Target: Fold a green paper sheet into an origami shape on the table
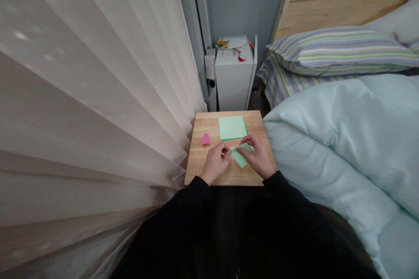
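Observation:
A small piece of light green paper, seemingly folded, lies between my hands over the wooden table. My left hand pinches its left corner between thumb and fingertips. My right hand grips the paper from the right, thumb and fingers around its upper edge, covering part of it. Just beyond my hands, a stack of light and darker green paper sheets rests flat on the table. A small folded pink paper piece stands to the left of the stack.
A pale pleated curtain hangs close along the table's left side. To the right is a bed with a light blue quilt and a striped pillow. Behind the table stands a white cabinet with small ornaments on top.

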`<act>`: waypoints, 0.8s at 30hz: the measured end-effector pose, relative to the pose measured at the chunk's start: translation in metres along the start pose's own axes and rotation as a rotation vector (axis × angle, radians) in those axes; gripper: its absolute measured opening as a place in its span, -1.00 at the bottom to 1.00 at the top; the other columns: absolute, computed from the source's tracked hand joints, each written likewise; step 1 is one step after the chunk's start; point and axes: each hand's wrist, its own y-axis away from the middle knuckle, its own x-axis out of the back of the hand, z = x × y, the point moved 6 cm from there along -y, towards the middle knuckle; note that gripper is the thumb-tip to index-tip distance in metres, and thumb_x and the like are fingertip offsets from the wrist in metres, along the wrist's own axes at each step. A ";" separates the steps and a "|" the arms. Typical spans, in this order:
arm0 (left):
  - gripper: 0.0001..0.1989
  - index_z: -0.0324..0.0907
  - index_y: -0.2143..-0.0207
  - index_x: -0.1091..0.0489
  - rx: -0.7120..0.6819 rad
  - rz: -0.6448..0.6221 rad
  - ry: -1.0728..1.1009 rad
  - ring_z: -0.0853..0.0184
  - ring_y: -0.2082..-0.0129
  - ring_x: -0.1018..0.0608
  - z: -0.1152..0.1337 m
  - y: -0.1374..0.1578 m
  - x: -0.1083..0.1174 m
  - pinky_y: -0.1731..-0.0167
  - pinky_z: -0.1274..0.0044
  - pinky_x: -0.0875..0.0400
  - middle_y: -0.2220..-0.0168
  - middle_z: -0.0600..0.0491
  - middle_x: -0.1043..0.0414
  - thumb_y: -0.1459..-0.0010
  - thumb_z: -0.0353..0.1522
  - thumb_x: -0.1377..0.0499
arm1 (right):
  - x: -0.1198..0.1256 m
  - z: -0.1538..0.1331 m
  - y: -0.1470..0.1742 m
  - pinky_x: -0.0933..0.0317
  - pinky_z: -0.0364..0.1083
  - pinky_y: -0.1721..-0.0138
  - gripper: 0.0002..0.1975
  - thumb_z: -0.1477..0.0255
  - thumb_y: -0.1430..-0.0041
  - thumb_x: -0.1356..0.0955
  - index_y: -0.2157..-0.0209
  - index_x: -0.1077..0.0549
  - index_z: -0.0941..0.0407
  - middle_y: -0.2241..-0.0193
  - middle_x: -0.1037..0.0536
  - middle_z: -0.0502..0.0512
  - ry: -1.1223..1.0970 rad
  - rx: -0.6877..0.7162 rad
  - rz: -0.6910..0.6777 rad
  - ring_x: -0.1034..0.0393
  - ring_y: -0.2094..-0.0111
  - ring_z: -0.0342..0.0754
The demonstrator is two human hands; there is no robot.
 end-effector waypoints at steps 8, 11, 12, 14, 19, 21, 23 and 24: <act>-0.84 -0.17 0.38 -0.34 0.166 0.027 0.369 0.38 0.48 -0.60 -0.014 -0.002 -0.003 0.37 0.52 -0.56 0.49 0.11 -0.48 -0.21 -0.32 -0.23 | 0.005 0.014 -0.001 -0.38 0.09 0.10 -0.64 0.13 -0.11 -0.48 0.24 -0.35 0.04 0.28 -0.51 0.07 -0.109 -0.033 0.120 -0.49 0.20 0.08; -0.80 -0.19 0.35 -0.35 0.231 -0.019 0.502 0.39 0.50 -0.59 -0.015 -0.002 -0.008 0.40 0.53 -0.56 0.49 0.12 -0.47 -0.16 -0.28 -0.29 | 0.005 0.014 -0.001 -0.38 0.09 0.09 -0.64 0.14 -0.11 -0.49 0.24 -0.36 0.04 0.28 -0.51 0.07 -0.119 -0.031 0.118 -0.49 0.20 0.07; -0.79 -0.20 0.32 -0.36 0.243 -0.038 0.518 0.40 0.51 -0.58 -0.015 -0.002 -0.010 0.43 0.54 -0.55 0.48 0.11 -0.47 -0.15 -0.28 -0.30 | 0.004 0.013 0.000 -0.38 0.09 0.10 -0.65 0.14 -0.12 -0.49 0.24 -0.37 0.05 0.28 -0.51 0.07 -0.119 -0.031 0.112 -0.49 0.20 0.07; -0.79 -0.22 0.28 -0.39 0.246 -0.071 0.515 0.43 0.53 -0.56 -0.014 -0.001 -0.013 0.47 0.57 -0.52 0.47 0.10 -0.47 -0.14 -0.29 -0.31 | 0.002 0.011 0.000 -0.39 0.08 0.11 -0.66 0.14 -0.12 -0.48 0.25 -0.38 0.05 0.28 -0.52 0.07 -0.120 -0.032 0.095 -0.49 0.21 0.06; -0.81 -0.21 0.24 -0.41 0.180 -0.049 0.448 0.45 0.55 -0.53 -0.008 0.001 -0.011 0.51 0.60 -0.47 0.45 0.11 -0.48 -0.17 -0.29 -0.28 | 0.002 0.010 0.000 -0.38 0.06 0.14 -0.67 0.14 -0.12 -0.49 0.28 -0.39 0.05 0.30 -0.52 0.06 -0.134 -0.039 0.098 -0.50 0.23 0.05; -0.82 -0.20 0.24 -0.40 0.150 -0.030 0.435 0.45 0.55 -0.53 -0.005 0.001 -0.009 0.50 0.60 -0.47 0.44 0.11 -0.50 -0.17 -0.30 -0.28 | 0.003 0.012 -0.001 -0.38 0.05 0.14 -0.70 0.15 -0.15 -0.47 0.31 -0.40 0.06 0.33 -0.52 0.05 -0.149 -0.048 0.119 -0.49 0.24 0.04; -0.83 -0.19 0.23 -0.40 0.128 -0.023 0.428 0.46 0.55 -0.53 -0.003 0.000 -0.008 0.50 0.61 -0.47 0.42 0.10 -0.51 -0.18 -0.31 -0.27 | 0.004 0.016 -0.001 -0.37 0.04 0.17 -0.72 0.16 -0.18 -0.46 0.34 -0.40 0.06 0.37 -0.52 0.06 -0.172 -0.063 0.129 -0.48 0.27 0.04; -0.83 -0.19 0.23 -0.40 0.122 -0.020 0.425 0.46 0.55 -0.53 -0.003 0.000 -0.008 0.50 0.61 -0.47 0.41 0.10 -0.52 -0.18 -0.31 -0.26 | 0.004 0.017 -0.002 -0.37 0.03 0.19 -0.72 0.16 -0.18 -0.46 0.35 -0.41 0.06 0.38 -0.52 0.06 -0.186 -0.070 0.130 -0.47 0.28 0.03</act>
